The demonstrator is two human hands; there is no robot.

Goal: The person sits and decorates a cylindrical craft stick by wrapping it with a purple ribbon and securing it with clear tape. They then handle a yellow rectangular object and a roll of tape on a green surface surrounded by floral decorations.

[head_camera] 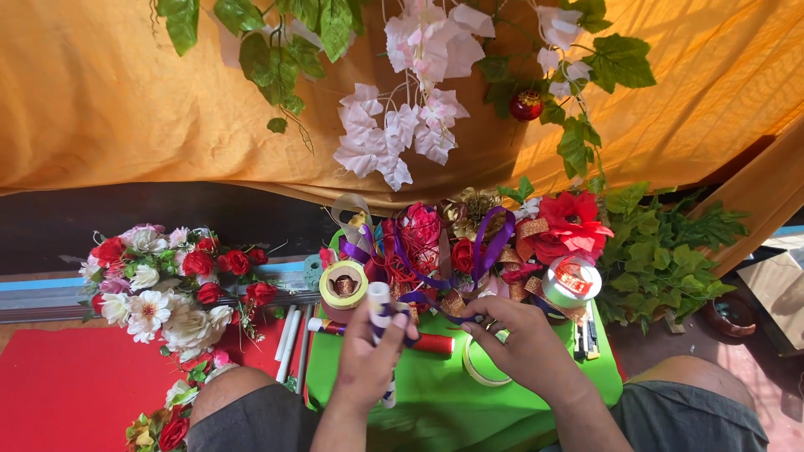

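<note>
Left hand [368, 351] clamped on white stick [381, 311], purple ribbon [419, 295] wrapped round it, table [435, 393] centre. Right hand [523, 339] pinches ribbon end. Judgement: hold tension, wind evenly, avoid arrangement [469, 243] at far edge.

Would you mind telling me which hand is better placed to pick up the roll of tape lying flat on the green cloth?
The right hand. It rests directly beside the roll of tape, partly over its rim, pinching purple ribbon. The left hand is farther off, its grip closed on a white tube.
</note>
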